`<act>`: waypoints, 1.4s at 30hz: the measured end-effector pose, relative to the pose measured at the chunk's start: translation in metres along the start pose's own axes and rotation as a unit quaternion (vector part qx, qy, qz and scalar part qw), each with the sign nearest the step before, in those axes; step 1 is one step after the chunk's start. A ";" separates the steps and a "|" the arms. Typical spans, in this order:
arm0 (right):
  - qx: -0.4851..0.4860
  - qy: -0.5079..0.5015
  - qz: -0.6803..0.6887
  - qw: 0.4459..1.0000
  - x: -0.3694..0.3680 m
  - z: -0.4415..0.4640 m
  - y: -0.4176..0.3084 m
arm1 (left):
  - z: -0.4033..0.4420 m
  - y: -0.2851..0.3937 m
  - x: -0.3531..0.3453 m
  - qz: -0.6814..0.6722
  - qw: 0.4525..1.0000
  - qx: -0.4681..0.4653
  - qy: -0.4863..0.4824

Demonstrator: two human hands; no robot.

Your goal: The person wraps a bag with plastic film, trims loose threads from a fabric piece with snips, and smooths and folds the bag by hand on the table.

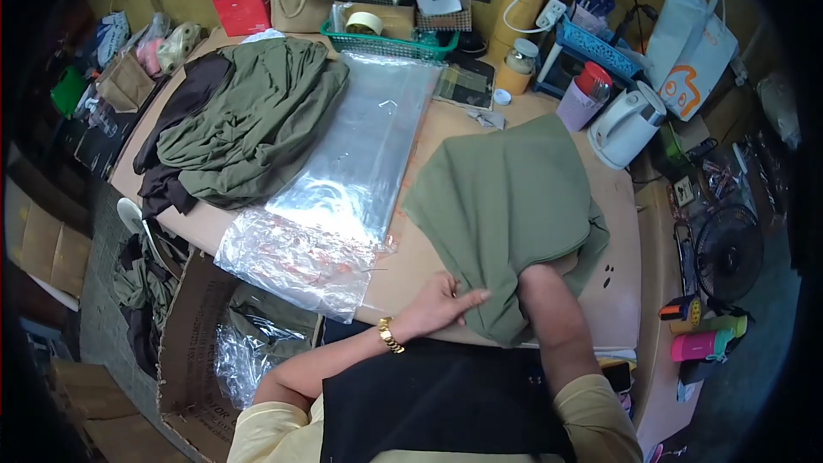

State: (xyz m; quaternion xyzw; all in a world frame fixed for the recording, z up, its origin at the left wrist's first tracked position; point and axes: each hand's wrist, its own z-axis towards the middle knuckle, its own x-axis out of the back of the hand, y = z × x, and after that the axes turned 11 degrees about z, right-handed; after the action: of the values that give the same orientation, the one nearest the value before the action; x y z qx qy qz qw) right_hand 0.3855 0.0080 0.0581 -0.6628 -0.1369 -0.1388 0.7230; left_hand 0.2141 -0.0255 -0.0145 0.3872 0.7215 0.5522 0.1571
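Note:
An olive-green garment (pixel 506 197) lies loosely spread on the table in front of me. My left hand (pixel 440 304), below a gold bracelet, is at its near left edge. The thumb lies over the cloth and the other fingers curl at the edge, holding it. My right forearm (pixel 553 317) reaches into an opening of the garment, so the cloth covers my right hand and its fingers are hidden. Left of the garment lies a stack of clear plastic bags (pixel 364 137), with a crumpled bag (pixel 296 266) at its near end.
More green garments (pixel 257 111) are heaped at the table's left. A green basket (pixel 390 45) with a tape roll (pixel 364 23), a white kettle (pixel 626 124) and a red-lidded cup (pixel 585 96) stand along the back. An open cardboard box (pixel 193 351) is below left.

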 end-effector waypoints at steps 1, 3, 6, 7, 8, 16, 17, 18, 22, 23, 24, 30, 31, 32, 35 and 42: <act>-0.005 -0.005 0.000 1.000 -0.002 -0.004 -0.003 | 0.002 -0.001 -0.005 -0.007 0.998 0.021 -0.063; -0.018 -0.013 -0.006 1.000 -0.005 -0.016 -0.008 | 0.004 -0.010 -0.014 -0.054 0.996 -0.035 -0.069; -0.047 -0.017 -0.008 0.999 -0.005 -0.034 -0.016 | 0.005 -0.016 -0.019 -0.131 0.985 -0.088 -0.066; -0.056 -0.017 -0.008 0.998 -0.005 -0.038 -0.017 | 0.005 -0.017 -0.019 -0.123 0.987 -0.089 -0.058; -0.063 -0.018 -0.009 0.998 -0.004 -0.043 -0.018 | 0.006 -0.017 -0.017 -0.115 0.988 -0.092 -0.048; -0.100 -0.025 -0.025 0.994 -0.002 -0.069 -0.023 | 0.004 -0.020 -0.003 -0.093 0.984 -0.036 -0.146; -0.102 -0.025 -0.026 0.994 -0.002 -0.071 -0.023 | -0.001 -0.017 0.000 -0.105 0.978 -0.034 -0.176; -0.102 -0.023 -0.026 0.994 -0.002 -0.073 -0.023 | -0.001 -0.022 0.001 -0.104 0.978 -0.034 -0.177; -0.104 -0.019 -0.025 0.994 0.001 -0.079 -0.021 | -0.007 -0.015 0.006 0.043 0.966 -0.255 -0.014; -0.105 -0.017 -0.025 0.994 0.002 -0.080 -0.021 | -0.008 -0.007 0.007 0.118 0.934 -0.326 0.084; -0.106 -0.016 -0.023 0.994 0.003 -0.082 -0.021 | -0.008 0.005 0.009 0.117 0.934 -0.328 0.080; -0.117 -0.008 -0.017 0.993 0.010 -0.089 -0.024 | 0.008 0.033 -0.010 0.385 0.833 -0.372 0.142; -0.121 -0.006 -0.015 0.993 0.010 -0.090 -0.024 | 0.013 0.027 -0.015 0.384 0.832 -0.374 0.142; -0.126 -0.005 -0.013 0.992 0.011 -0.091 -0.025 | 0.018 0.018 -0.021 0.367 0.845 -0.364 0.139; -0.137 -0.005 -0.008 0.990 0.011 -0.094 -0.027 | 0.039 -0.006 -0.028 0.320 0.854 -0.382 0.146; -0.173 -0.011 -0.015 0.985 0.010 -0.103 -0.033 | 0.042 0.003 -0.027 0.151 0.875 -0.445 0.117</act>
State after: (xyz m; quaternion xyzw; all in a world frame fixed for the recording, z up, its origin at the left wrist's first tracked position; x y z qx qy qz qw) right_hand 0.3837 -0.0974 0.0832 -0.7773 -0.1285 -0.1643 0.5935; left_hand 0.2605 -0.0166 -0.0310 0.3132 0.3448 0.8735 0.1417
